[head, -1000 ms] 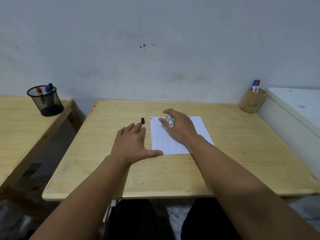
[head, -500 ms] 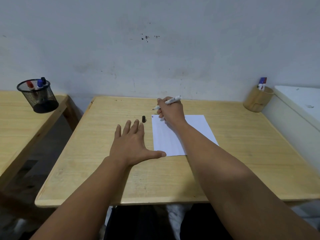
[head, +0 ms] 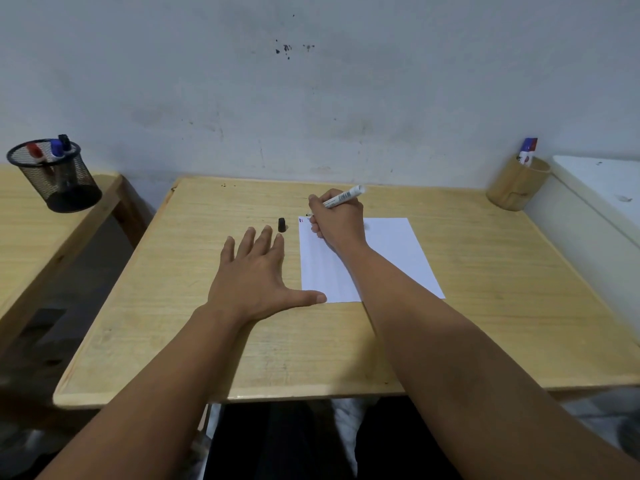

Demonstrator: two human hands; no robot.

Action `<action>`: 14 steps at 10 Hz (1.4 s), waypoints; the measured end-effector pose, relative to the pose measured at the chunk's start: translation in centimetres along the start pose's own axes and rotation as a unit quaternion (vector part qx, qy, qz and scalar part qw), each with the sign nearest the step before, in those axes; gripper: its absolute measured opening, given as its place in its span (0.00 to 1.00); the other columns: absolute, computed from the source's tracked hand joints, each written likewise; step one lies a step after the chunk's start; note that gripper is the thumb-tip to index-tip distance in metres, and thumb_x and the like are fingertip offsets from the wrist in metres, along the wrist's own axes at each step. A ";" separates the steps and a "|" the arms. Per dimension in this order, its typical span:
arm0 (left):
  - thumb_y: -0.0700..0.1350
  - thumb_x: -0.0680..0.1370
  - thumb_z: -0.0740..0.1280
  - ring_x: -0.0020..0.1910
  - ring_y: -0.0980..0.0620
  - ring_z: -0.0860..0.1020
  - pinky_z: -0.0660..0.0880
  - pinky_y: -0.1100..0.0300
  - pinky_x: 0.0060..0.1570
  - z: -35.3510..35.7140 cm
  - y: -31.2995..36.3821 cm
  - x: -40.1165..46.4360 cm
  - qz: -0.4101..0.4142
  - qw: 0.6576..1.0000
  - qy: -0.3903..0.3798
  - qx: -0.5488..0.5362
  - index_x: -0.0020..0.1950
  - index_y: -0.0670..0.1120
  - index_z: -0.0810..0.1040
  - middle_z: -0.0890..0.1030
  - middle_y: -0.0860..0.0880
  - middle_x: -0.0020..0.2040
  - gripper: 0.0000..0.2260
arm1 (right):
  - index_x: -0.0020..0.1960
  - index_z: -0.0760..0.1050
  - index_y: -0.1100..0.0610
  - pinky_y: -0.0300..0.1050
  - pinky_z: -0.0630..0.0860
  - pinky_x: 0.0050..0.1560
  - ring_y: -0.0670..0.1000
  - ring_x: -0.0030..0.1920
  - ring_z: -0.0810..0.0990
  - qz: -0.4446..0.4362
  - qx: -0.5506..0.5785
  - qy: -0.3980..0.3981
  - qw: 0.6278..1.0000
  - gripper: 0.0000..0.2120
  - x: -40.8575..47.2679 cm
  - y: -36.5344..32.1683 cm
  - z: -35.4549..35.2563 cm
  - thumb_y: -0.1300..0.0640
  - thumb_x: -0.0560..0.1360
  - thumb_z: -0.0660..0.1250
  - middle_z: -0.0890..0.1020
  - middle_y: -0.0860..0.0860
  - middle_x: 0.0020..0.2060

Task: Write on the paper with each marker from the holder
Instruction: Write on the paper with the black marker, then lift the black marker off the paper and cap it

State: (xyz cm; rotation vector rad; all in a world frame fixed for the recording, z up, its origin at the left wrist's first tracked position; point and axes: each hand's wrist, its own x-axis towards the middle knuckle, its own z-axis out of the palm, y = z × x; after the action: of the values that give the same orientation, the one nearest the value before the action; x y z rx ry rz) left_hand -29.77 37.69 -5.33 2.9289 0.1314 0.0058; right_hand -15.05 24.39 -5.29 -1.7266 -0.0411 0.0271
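A white sheet of paper (head: 391, 258) lies on the wooden table (head: 485, 289). My right hand (head: 334, 220) grips a white marker (head: 343, 196) in a writing hold, its dark tip at the paper's far left corner beside small red and blue marks (head: 301, 220). The marker's black cap (head: 282, 224) stands on the table just left of the paper. My left hand (head: 256, 278) rests flat on the table, fingers spread, thumb touching the paper's near left edge. A black mesh holder (head: 57, 176) with red, blue and black markers stands on the left table.
A round wooden cup (head: 517, 183) with a red-and-blue capped marker sits at the table's far right corner. A white cabinet (head: 595, 199) borders the table on the right. A gap separates the two tables. A wall rises right behind.
My right hand turned the marker from lying under the fingers into a writing grip and moved to the paper's far left corner. The left hand stayed flat.
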 end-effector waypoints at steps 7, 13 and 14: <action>0.89 0.58 0.53 0.85 0.47 0.43 0.42 0.39 0.81 0.0 0.0 -0.1 -0.001 1.000 0.001 -0.007 0.85 0.49 0.54 0.49 0.49 0.86 0.65 | 0.33 0.76 0.56 0.46 0.78 0.32 0.51 0.27 0.82 -0.039 -0.071 -0.020 0.997 0.12 0.5 0.6 0.3 0.55 0.73 0.74 0.83 0.51 0.27; 0.89 0.57 0.51 0.85 0.47 0.43 0.42 0.38 0.81 0.3 0.0 0.1 0.000 1.000 0.003 -0.004 0.85 0.50 0.54 0.49 0.49 0.86 0.65 | 0.32 0.75 0.54 0.59 0.85 0.38 0.54 0.29 0.84 -0.040 -0.092 -0.018 0.995 0.13 0.3 0.4 0.3 0.51 0.72 0.72 0.83 0.53 0.27; 0.89 0.57 0.51 0.85 0.47 0.43 0.42 0.38 0.81 0.3 0.0 0.2 -0.001 1.000 0.007 -0.008 0.85 0.50 0.54 0.49 0.49 0.86 0.66 | 0.35 0.76 0.56 0.52 0.82 0.36 0.54 0.29 0.83 -0.019 -0.029 -0.011 0.999 0.15 0.3 0.3 0.2 0.51 0.75 0.75 0.83 0.58 0.30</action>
State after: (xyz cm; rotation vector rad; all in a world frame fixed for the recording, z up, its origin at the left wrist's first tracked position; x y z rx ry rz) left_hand -29.61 37.66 -5.64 2.9138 0.1361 0.0259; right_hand -14.76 24.53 -5.61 -1.7837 -0.0903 0.0169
